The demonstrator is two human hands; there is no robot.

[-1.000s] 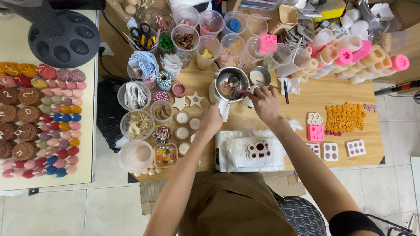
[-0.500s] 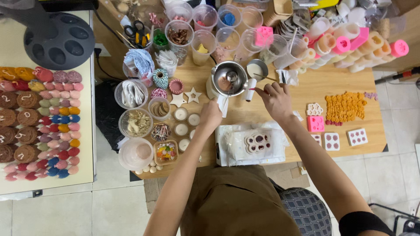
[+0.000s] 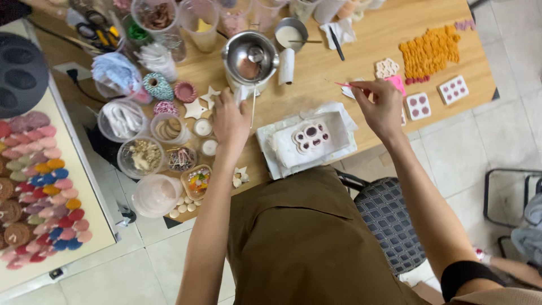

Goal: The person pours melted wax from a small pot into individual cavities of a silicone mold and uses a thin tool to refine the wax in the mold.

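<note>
Wooden table (image 3: 350, 62) is packed on its left half with clear tubs of bits, like the one of white pieces (image 3: 120, 119) and the one of dried scraps (image 3: 141, 156). Metal pot (image 3: 249, 55) holds a spoon and some brownish stuff. White tray (image 3: 339, 148) near the front edge carries a mould (image 3: 310, 137) with dark-filled holes. Right hand (image 3: 384, 107) pinches a thin pink stick (image 3: 345, 85), lying roughly level, tip pointing left over bare wood. Left hand (image 3: 230, 121) is curled, resting by the pot; can't tell what it grips.
</note>
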